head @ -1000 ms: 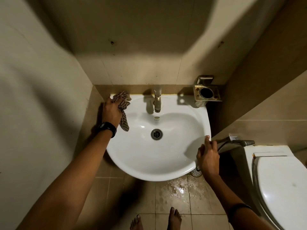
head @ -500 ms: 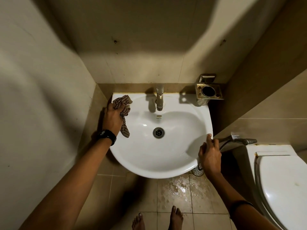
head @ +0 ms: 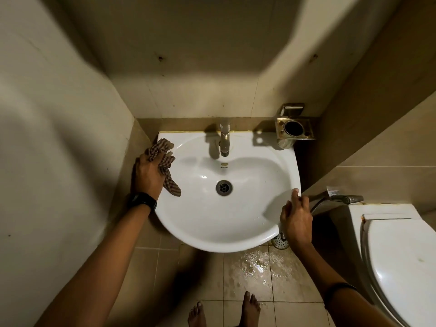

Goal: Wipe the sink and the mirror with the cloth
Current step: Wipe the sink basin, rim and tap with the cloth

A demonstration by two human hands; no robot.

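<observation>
Seen from above: round white ceramic sink (head: 212, 223) fixed to the far tiled wall, basin bare, round metal drain (head: 224, 187) at its centre, upright metal tap (head: 224, 139) on the far rim.

Left hand (head: 149, 173) pressed down on the sink's left rim, fingers curled tight around a bunched brown-and-cream checked cloth (head: 165, 165); one end of the cloth sticking out past the fingertips toward the far left corner of the rim, the other end trailing over the rim's inner edge into the basin. Black wristwatch (head: 142, 201) on that wrist.

Right hand (head: 296, 218) resting at the sink's near right rim, empty, fingers loosely bent, thumb tip touching the rim's edge.

Square brass-coloured wall holder with a round opening (head: 295, 128) just beyond the sink's far right corner. Metal spray nozzle with flexible hose (head: 346, 198) to the right of the right hand, mounted on the right wall. White toilet with closed lid (head: 401, 263) at the right edge. Wet patch on beige floor tiles (head: 257, 265) under the sink's near side, round floor drain (head: 280, 241) partly hidden by the right hand. Bare feet (head: 250, 310) at the near edge.
</observation>
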